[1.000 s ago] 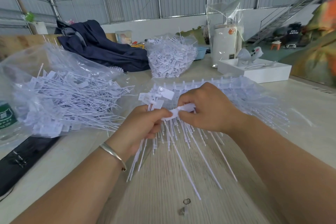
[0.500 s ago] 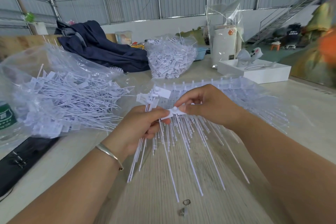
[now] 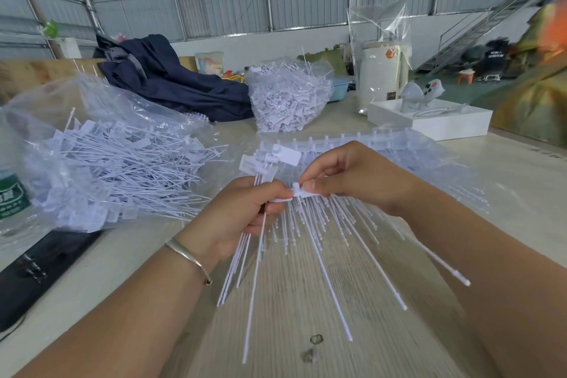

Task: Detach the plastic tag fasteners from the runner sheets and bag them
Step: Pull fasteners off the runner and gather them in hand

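Left hand [image 3: 242, 218] fingers grasping bunch of loose fasteners [image 3: 254, 258]; right hand [image 3: 352, 181] pinching next fastener head [image 3: 302, 192] off runner sheet [image 3: 368, 156] on surface [image 3: 306, 301]. Two bags [image 3: 101, 156] already stuffed. Much of sheet left, by look.

Two clear bags [image 3: 101, 163] of loose fasteners (uncountable) — one white box [image 3: 429, 120], one dark jacket [image 3: 171, 80], two hands [image 3: 242, 218].

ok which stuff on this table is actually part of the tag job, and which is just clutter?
Job:
left hand, gripping a bundle of detached fasteners
right hand, pinching a tag head
runner sheets
open bag of loose fasteners
filled bag

Lying about:
dark jacket
white box
water bottle
black strip
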Motion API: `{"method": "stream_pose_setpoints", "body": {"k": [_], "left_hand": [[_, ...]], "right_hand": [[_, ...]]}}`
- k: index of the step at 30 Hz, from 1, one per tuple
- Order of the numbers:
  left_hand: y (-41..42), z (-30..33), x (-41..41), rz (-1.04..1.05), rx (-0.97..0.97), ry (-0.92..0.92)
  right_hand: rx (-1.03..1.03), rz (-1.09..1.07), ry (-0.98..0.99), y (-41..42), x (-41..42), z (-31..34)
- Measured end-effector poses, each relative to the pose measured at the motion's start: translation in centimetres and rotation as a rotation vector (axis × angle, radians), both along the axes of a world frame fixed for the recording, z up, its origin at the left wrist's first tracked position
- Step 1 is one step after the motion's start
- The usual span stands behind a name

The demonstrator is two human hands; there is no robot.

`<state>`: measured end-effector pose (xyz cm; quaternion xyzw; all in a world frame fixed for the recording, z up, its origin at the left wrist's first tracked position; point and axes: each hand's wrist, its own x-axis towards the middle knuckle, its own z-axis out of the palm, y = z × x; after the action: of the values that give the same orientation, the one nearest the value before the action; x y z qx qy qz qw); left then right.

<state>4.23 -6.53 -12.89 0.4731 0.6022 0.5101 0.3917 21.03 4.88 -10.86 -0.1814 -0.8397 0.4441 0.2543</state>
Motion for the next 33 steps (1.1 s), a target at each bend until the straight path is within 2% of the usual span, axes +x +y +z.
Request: {"method": "stream_pose_setpoints", "body": {"k": [15, 23, 30, 33], "left_hand": [[-0.4, 0.7, 0.0, -0.167, -0.07, 0.103], [-0.1, 0.3, -0.2, -0.04, -0.047, 0.02], [0.2, 0.3, -0.5, -0.058, -0.044, 0.002], [-0.2, 0.6, -1.7, 0.0, -0.054, 0.007]], "right_hand": [[-0.112, 0.102, -0.114, 0.1, 0.8, 0.9], [-0.02, 0.001, -0.019, 0.2, 0.4, 0.3], [-0.058, 0.043, -0.055, 0.4, 0.7, 0.4], [-0.044, 0.055, -0.093, 1.0, 1.6, 0.9]]}}
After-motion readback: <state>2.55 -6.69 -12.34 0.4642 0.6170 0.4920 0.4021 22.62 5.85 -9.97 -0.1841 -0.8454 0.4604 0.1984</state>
